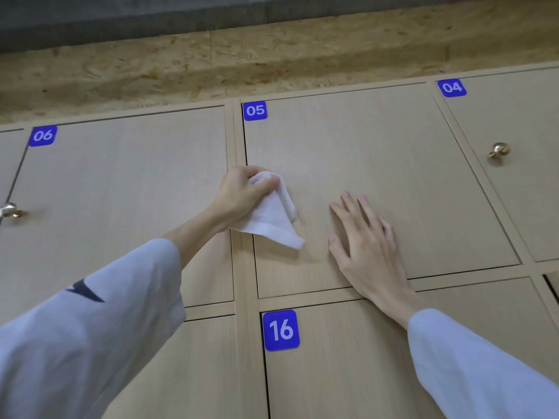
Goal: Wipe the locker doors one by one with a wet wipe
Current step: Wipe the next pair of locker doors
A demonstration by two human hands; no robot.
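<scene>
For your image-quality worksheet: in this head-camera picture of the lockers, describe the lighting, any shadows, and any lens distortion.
Head view: soft, even light with no harsh glare; faint shadows lie under the left hand with its wet wipe and beside the right hand on door 05; the wide-angle lens makes the locker edges lean and splay; the knob on door 04 shows a small highlight.

A band of chipboard panelling [272, 62] is running across the wall at the top; above it a strip of grey surface [181, 13] is showing; light blue sleeves [90, 328] are covering both forearms, the left one bearing a dark mark [86, 290] on its cloth.
</scene>
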